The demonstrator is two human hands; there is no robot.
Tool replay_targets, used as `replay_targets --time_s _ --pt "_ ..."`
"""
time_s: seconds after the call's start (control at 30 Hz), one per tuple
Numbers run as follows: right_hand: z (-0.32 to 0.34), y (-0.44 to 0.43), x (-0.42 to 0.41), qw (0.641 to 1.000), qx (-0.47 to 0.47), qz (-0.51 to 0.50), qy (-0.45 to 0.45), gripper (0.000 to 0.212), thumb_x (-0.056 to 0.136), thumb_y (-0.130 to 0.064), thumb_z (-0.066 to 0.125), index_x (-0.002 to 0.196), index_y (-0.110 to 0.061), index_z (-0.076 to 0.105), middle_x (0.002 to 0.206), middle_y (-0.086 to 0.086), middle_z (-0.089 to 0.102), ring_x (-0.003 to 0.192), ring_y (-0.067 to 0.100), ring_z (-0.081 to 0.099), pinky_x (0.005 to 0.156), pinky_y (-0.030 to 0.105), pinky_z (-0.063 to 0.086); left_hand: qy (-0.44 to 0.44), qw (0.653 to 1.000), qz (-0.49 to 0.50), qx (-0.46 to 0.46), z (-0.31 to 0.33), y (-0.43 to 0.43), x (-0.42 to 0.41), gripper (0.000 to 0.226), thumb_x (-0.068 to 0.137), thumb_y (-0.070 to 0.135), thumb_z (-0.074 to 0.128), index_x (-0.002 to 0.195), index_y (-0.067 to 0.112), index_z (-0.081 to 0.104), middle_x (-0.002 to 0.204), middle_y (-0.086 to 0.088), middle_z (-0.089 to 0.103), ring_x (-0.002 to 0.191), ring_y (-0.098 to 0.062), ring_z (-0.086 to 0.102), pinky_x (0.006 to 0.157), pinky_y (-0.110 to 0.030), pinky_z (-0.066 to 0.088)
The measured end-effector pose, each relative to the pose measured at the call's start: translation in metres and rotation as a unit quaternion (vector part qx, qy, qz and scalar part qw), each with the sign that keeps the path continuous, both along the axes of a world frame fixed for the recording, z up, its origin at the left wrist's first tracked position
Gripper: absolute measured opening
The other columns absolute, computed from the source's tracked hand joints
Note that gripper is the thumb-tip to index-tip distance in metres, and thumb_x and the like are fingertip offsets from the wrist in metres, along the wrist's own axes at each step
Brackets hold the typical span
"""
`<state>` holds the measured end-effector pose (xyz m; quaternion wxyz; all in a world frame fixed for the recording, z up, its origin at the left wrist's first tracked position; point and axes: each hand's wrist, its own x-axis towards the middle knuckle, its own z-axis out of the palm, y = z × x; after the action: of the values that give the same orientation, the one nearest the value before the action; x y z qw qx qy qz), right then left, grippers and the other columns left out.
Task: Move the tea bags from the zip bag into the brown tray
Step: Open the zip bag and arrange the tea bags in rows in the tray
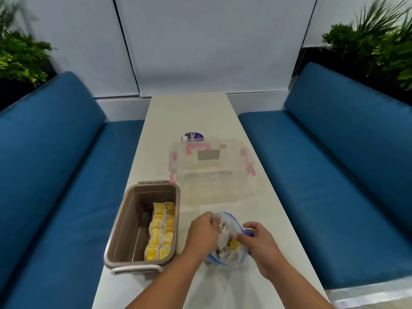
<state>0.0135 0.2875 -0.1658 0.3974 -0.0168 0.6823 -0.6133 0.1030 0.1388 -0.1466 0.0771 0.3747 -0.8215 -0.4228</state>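
The brown tray point(124, 228) lay on the bench point(189, 121) at the person's left, its long axis running away from the viewer. Tea bags point(161, 230), white with yellow labels, stood in two rows along its right wall, following that axis. Just right of the tray, the clear zip bag point(231, 257), edged with a blue strip, had its mouth open upward, with more white sachets and one yellow label inside. The left hand point(204, 233) gripped the mouth's left rim with curled fingers; the right hand point(258, 241) pinched the right rim. A clear box point(211, 166) with pink latches stood beyond.
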Motion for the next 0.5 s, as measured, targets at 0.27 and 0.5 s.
replay_targets --time_s 0.27,0.5 --pt "-0.007 -0.01 0.007 0.982 0.051 -0.093 -0.153 0.021 0.098 -0.024 0.069 0.099 -0.003 0.069 0.093 0.015 0.071 0.083 0.029 0.064 0.069 0.036 0.052 0.028 0.995 0.061 0.075 -0.02 0.012 0.002 0.039 0.104 0.045 0.039 0.09 0.017 0.061 0.086 0.004 0.067 0.081 -0.011 0.062 0.073 -0.029 0.05" --pt "-0.006 -0.021 -0.009 0.949 -0.04 -0.167 -0.265 0.02 0.104 -0.006 0.055 0.114 0.01 0.061 0.101 0.028 0.068 0.088 0.038 0.067 0.061 0.043 0.062 0.009 0.997 0.04 0.059 -0.034 0.011 0.003 0.044 0.103 0.049 0.039 0.087 0.014 0.06 0.079 0.002 0.065 0.074 -0.01 0.061 0.063 -0.022 0.046"
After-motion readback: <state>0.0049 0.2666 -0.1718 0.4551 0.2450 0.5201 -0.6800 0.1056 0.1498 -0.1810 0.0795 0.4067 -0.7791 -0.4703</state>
